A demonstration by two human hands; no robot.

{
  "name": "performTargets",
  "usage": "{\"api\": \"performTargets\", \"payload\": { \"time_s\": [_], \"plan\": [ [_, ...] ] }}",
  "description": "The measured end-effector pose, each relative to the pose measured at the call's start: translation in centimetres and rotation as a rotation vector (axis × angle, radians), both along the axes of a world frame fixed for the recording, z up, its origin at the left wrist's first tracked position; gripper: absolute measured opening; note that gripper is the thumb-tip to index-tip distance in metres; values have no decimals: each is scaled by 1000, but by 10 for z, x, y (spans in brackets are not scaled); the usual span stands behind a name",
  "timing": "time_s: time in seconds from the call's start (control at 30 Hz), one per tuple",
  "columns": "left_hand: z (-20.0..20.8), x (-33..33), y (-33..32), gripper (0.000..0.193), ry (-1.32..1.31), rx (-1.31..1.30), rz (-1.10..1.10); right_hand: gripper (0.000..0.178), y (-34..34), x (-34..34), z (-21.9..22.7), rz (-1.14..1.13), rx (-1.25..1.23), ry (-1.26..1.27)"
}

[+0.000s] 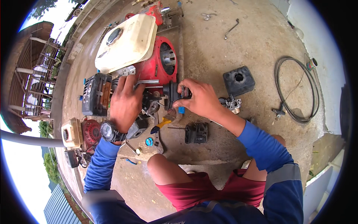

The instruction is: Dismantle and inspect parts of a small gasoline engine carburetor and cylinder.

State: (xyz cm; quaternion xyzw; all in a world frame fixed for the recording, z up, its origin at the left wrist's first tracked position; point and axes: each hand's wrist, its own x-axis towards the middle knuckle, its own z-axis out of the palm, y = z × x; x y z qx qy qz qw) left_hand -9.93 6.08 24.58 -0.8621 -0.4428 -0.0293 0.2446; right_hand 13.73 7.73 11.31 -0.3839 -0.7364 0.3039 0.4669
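Observation:
A small engine with a cream fuel tank (130, 43) and a red housing (147, 71) stands in front of me. My right hand (201, 99) pinches a black flanged part (172, 94) at the engine's near right side, thumb below and fingers above. Long metal studs (147, 81) point toward this part. My left hand (126, 104), with a watch on the wrist, rests at the engine with fingers bent down; what its fingertips grip is hidden. Beside it is a dark slotted muffler (96, 95). Linkage parts (151, 104) sit between the two hands.
On the concrete lie a black box-shaped cover (238, 80), a carburetor (233, 104), a black filter housing (196, 133), a yellow-handled brush (163, 123), a wrench (232, 29) and a coiled black hose (278, 89). Another engine (89, 132) stands left, and a white wall (317, 37) borders the right.

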Motion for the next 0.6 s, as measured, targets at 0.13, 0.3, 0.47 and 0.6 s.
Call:
{"api": "performTargets", "payload": {
  "time_s": [0.13, 0.3, 0.47, 0.6],
  "plan": [
    [-1, 0, 0, 26, 3, -3, 7, 48, -2, -3, -3, -42, 54, 15],
    [-2, -1, 1, 26, -5, 5, -1, 42, -9, -17, -21, -203, 274, -91],
    [-1, 1, 0, 23, -46, 8, 10, 41, 1, -8, -18, -207, 353, -127],
    [16, 3, -7, 27, -85, -107, 32, 42, -1, -10, -18, -178, 297, -119]
  ]
}}
